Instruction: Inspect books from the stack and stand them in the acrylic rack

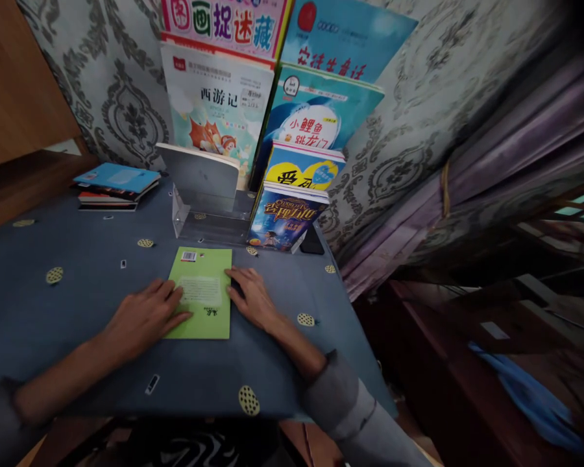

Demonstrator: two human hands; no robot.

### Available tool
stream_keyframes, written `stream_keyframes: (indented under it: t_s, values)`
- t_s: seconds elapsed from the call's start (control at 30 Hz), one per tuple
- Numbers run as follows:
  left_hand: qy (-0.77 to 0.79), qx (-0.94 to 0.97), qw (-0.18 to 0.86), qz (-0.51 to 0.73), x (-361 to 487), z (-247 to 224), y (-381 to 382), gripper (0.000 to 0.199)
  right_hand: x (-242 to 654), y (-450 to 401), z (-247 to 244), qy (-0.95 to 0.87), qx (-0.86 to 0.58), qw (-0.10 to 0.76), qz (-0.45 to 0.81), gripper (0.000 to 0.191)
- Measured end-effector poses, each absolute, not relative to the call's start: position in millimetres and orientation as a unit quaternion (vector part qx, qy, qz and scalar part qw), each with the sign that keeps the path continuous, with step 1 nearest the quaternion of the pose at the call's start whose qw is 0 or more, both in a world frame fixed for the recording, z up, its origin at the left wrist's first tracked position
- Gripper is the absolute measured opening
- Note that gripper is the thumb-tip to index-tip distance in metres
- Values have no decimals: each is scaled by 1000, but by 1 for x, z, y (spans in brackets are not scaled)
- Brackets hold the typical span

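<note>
The table point(97, 259) bears stand point(214, 228), book stack point(117, 181) — and green book point(202, 295).

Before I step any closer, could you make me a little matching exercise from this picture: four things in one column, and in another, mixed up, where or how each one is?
Things
1. Green book
2. Left hand
3. Right hand
4. Stack of books

Places and states
A. At the green book's right edge
B. Lying flat between the two hands
C. Toward the back left, light blue on top
D. Resting across the green book's left edge

Right pairs: 1-B, 2-D, 3-A, 4-C
</note>
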State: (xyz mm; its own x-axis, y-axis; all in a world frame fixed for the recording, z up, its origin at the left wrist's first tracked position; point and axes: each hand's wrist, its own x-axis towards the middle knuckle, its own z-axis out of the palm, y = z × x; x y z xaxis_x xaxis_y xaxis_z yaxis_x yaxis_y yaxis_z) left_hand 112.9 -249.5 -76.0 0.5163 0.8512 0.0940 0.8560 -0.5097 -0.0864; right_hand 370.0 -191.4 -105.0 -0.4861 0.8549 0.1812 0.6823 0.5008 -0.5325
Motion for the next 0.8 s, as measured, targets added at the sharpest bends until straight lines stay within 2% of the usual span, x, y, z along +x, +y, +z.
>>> stream_keyframes:
  t_s: [0.2,0.63,0.8]
  values:
    - [-341,-932,60,-111,124,-94,-255,57,370,-200,-115,-841,-458,231,175,41]
    - [-299,-944,20,-136,132,-87,-258,42,373,-202,-113,-858,-435,202,186,50]
    - [-307,-941,18,-141,134,-86,-261,38,375,-203,-109,-868,-428,163,193,64]
